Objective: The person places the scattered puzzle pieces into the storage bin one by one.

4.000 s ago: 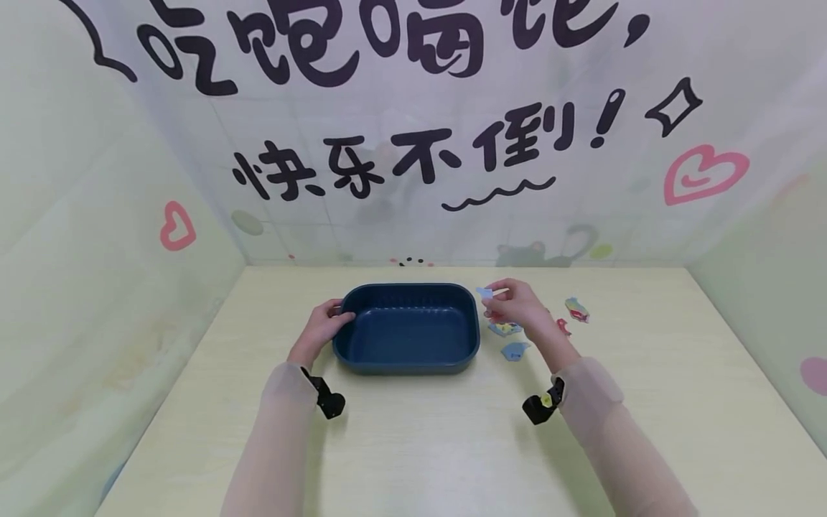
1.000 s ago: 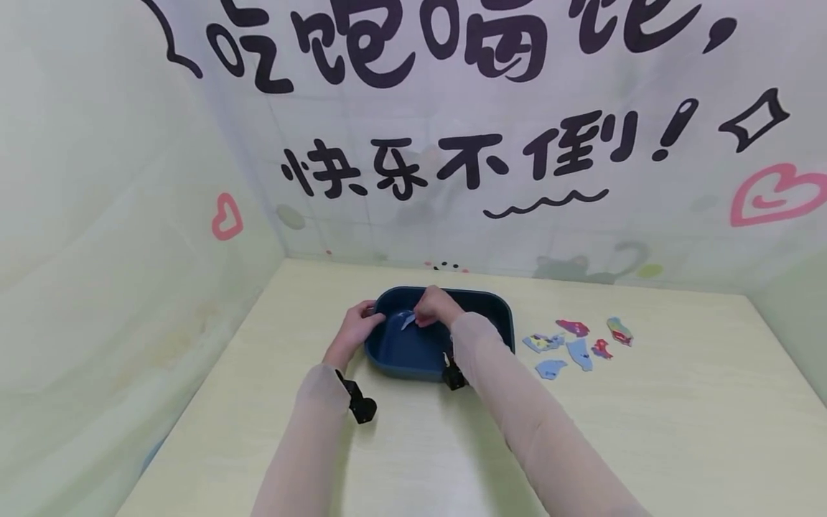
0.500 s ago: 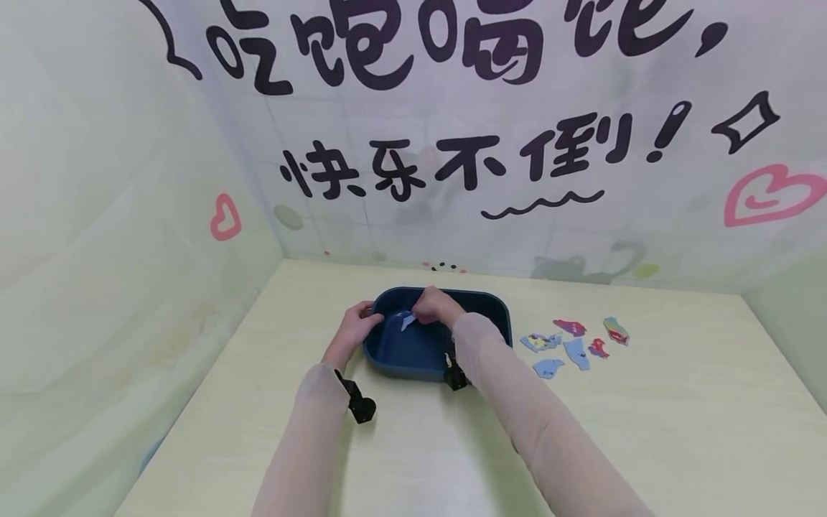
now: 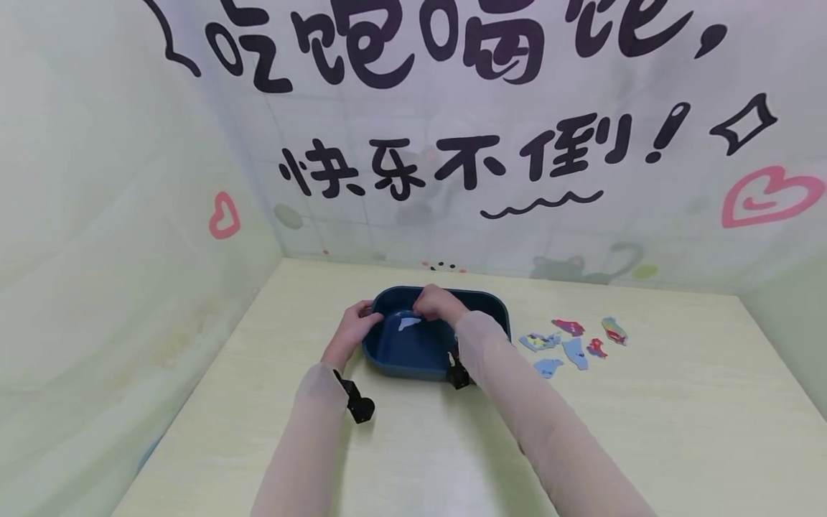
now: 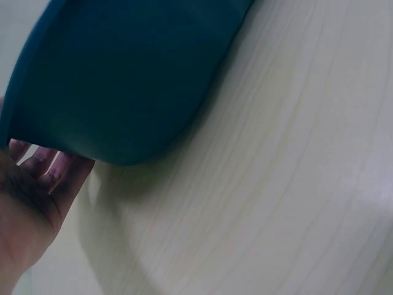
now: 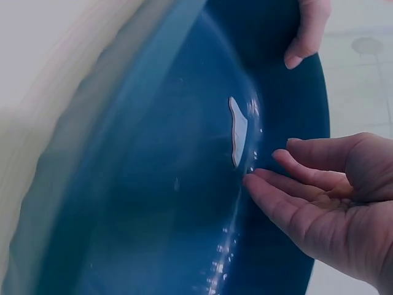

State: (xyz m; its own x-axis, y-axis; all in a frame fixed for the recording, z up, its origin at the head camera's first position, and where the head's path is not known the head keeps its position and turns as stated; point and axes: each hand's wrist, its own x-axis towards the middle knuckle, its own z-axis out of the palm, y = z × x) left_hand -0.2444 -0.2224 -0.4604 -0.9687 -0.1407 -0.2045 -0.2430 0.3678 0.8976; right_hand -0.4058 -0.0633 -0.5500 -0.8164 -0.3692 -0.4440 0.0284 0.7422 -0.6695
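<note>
A dark blue, rounded rectangular tray [image 4: 407,355] stands on the table. My left hand [image 4: 354,327] grips its left end, thumb [image 6: 310,31] over the rim and fingers [image 5: 61,169] against the outside wall. Inside the tray, towards the back left, lies a flat light-blue irregular piece [image 4: 408,323], like a jigsaw piece. In the right wrist view this piece [image 6: 239,132] rests on the tray floor, apart from my fingertips. My right hand [image 4: 442,305] is inside the tray beside it, fingers loosely bent with nothing between them.
Several flat, irregular coloured pieces lie right of the tray, among them a light-blue one [image 4: 575,354], a red-purple one [image 4: 568,327], a small red one [image 4: 597,348] and a multicoloured one [image 4: 615,331]. A printed cloth wall [image 4: 388,237] closes the back of the table.
My right hand has carried the light-blue piece from the right side into the tray and let go; the piece now lies on its floor. My left hand keeps holding the tray. The view has turned.
</note>
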